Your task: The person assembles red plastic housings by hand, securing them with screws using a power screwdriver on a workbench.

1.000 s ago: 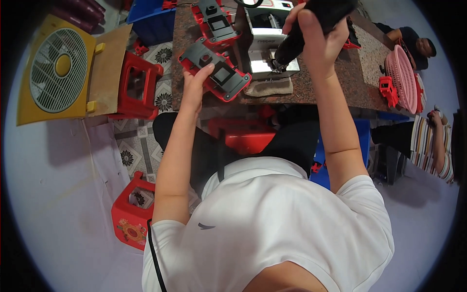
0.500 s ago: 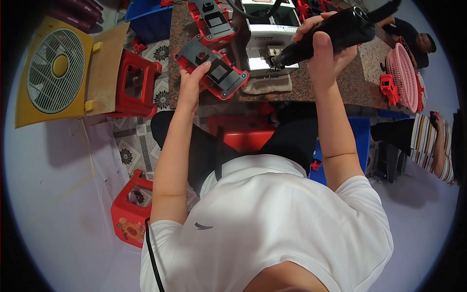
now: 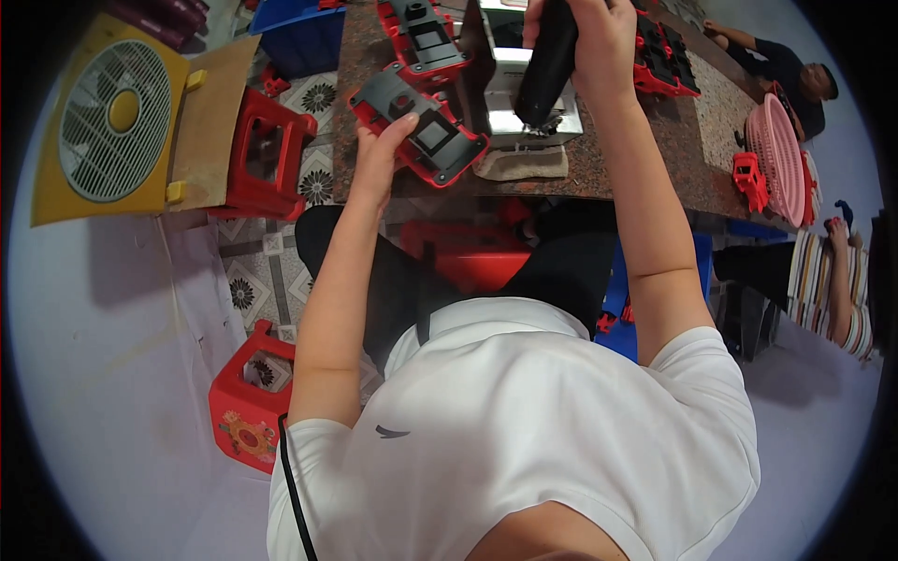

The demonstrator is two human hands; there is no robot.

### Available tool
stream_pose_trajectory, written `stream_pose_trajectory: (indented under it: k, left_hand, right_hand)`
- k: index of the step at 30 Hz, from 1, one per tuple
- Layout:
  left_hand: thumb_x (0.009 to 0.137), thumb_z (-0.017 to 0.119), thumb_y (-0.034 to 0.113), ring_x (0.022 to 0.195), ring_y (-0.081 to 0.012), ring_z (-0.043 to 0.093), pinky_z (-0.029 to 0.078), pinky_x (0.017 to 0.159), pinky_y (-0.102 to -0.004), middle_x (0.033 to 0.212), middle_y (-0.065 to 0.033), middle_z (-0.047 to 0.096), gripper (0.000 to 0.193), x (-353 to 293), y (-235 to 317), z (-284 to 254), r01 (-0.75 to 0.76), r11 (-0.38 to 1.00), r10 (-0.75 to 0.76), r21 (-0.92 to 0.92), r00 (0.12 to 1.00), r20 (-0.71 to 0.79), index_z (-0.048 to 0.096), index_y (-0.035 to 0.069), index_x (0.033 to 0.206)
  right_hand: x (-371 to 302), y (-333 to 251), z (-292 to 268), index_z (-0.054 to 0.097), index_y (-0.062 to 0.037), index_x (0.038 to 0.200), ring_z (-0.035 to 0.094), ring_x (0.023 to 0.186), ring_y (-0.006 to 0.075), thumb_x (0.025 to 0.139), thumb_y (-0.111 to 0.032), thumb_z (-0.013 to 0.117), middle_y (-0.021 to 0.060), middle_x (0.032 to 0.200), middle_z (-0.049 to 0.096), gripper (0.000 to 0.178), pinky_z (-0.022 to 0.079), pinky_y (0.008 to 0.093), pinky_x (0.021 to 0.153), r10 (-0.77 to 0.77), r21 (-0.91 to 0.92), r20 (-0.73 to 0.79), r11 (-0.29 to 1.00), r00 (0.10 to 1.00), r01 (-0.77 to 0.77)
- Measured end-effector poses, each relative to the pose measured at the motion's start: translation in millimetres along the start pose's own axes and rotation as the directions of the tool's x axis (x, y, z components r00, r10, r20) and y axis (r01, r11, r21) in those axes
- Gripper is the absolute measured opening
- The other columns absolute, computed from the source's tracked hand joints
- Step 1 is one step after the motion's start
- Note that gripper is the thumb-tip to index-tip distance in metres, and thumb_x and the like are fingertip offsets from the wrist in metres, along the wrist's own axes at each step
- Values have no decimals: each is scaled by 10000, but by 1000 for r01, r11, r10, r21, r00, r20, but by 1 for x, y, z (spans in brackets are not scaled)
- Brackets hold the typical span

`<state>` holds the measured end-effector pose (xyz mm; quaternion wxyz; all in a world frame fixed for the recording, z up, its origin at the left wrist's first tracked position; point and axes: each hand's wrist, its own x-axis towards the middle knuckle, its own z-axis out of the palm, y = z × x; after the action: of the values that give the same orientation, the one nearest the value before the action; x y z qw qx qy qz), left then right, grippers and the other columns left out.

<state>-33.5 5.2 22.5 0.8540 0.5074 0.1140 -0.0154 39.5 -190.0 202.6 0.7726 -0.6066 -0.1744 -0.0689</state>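
My left hand (image 3: 376,161) grips the near edge of a red and black plastic housing (image 3: 447,140), its thumb lying on the top face. Beyond it a second, similar housing (image 3: 428,39) lies on the stone tabletop. My right hand (image 3: 603,51) is wrapped round a thick black electric screwdriver (image 3: 545,79). The tool points down, with its tip at the front of a silver metal box (image 3: 510,84) that looks like a screw feeder. Whether the tip touches a screw cannot be made out. A beige pad (image 3: 522,165) lies along the box's near side.
More red and black parts (image 3: 666,56) lie right of the box. A pink basket (image 3: 774,154) and a small red part (image 3: 749,179) are at the table's right end. A yellow fan (image 3: 122,112) and red stools (image 3: 253,402) stand left. Two people are at the right.
My right hand has swung the screwdriver from nearly level to upright, its tip staying by the metal box. My left hand and the housing have shifted slightly right in the view.
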Motion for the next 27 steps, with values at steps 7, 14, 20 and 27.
stream_pose_trajectory:
  k: [7, 14, 20, 27]
  left_hand:
    - [779, 720, 172, 953, -188, 640, 547, 796, -332, 1083, -88, 612, 494, -10, 11, 10, 2, 1000, -2, -13, 1000, -11, 484, 36, 1191]
    - [785, 718, 279, 1046, -225, 608, 539, 859, -390, 1219, -132, 522, 726, -4, -1, 2, 19, 996, -16, 92, 999, -40, 280, 55, 1318]
    - [766, 737, 233, 1019, -193, 586, 513, 862, -346, 1171, -127, 524, 695, -7, 10, 8, 52, 997, -49, 57, 998, -50, 312, 20, 1274]
    - [765, 742, 156, 981, -156, 575, 491, 851, -302, 1119, -107, 544, 636, -4, 10, 7, 35, 999, -33, 17, 997, -73, 348, -15, 1235]
  right_hand:
    - [4, 23, 88, 570, -42, 816, 587, 520, 126, 928, -300, 642, 52, 669, 613, 291, 492, 274, 483, -500, 197, 15, 851, 866, 487]
    - [6, 42, 124, 508, -47, 845, 554, 520, 103, 920, -249, 659, 32, 650, 592, 263, 460, 262, 482, -598, 203, 89, 794, 797, 573]
    - [11, 58, 127, 513, -56, 842, 536, 529, 91, 917, -223, 665, 21, 653, 583, 238, 446, 251, 491, -569, 81, 117, 823, 814, 563]
    - [9, 59, 145, 501, -51, 972, 513, 574, 73, 880, -191, 708, -3, 713, 569, 266, 398, 230, 513, -579, 79, 163, 815, 799, 574]
